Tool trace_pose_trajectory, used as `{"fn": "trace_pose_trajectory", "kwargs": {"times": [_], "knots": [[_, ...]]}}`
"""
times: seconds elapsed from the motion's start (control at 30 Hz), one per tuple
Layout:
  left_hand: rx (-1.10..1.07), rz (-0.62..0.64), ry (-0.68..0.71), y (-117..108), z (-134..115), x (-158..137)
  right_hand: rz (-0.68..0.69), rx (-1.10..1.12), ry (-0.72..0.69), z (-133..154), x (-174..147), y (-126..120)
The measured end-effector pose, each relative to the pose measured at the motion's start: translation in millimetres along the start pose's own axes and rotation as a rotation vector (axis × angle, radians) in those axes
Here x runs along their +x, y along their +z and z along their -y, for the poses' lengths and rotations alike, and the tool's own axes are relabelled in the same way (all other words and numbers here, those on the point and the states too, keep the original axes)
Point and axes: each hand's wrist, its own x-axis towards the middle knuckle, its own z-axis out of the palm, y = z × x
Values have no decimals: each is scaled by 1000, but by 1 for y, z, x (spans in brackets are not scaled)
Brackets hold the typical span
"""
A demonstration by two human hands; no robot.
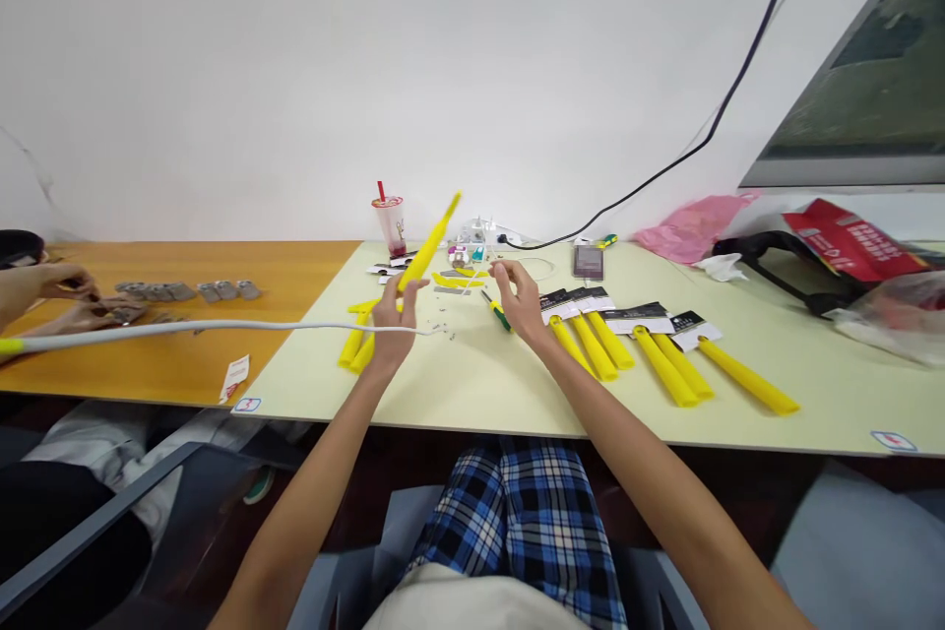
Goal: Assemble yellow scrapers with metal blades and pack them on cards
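My left hand (394,323) is closed around a long yellow tube (424,254), tilted up and to the right with a narrow tip. My right hand (519,297) is raised across from it, thumb and fingertips pinched together. A thin white strand (474,278) shows beside those fingertips; whether they grip it is unclear. Below the right hand lies a green-and-black tool (498,312). More yellow pieces (352,346) rest behind and left of my left hand. Several yellow tubes (664,366) with black-and-white cards (639,317) lie to the right. Tiny bits (445,327) are scattered between my hands.
A white cable (221,326) crosses in from the left, passing my left wrist. A drink cup (391,224) and a power strip (479,229) stand by the wall. A grey device (589,261) and bags (863,241) sit right. Another person's hands (78,300) work at left.
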Motion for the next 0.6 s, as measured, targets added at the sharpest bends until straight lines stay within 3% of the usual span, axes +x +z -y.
{"fn": "trace_pose_trajectory", "kwargs": {"times": [0.13,0.23,0.3,0.4,0.47,0.6], "knots": [[6,236,159,55,-4,32,51,240,114,-2,26,17],[-56,406,240,75,8,36,-3,386,256,-15,30,20],[-115,462,219,77,22,34,-96,452,326,-25,28,15],[-93,447,75,73,46,33,-232,484,402,-40,25,4],[-15,454,22,71,61,33,-249,486,465,-48,23,0],[78,539,77,71,74,30,-206,449,555,-54,17,1]]}}
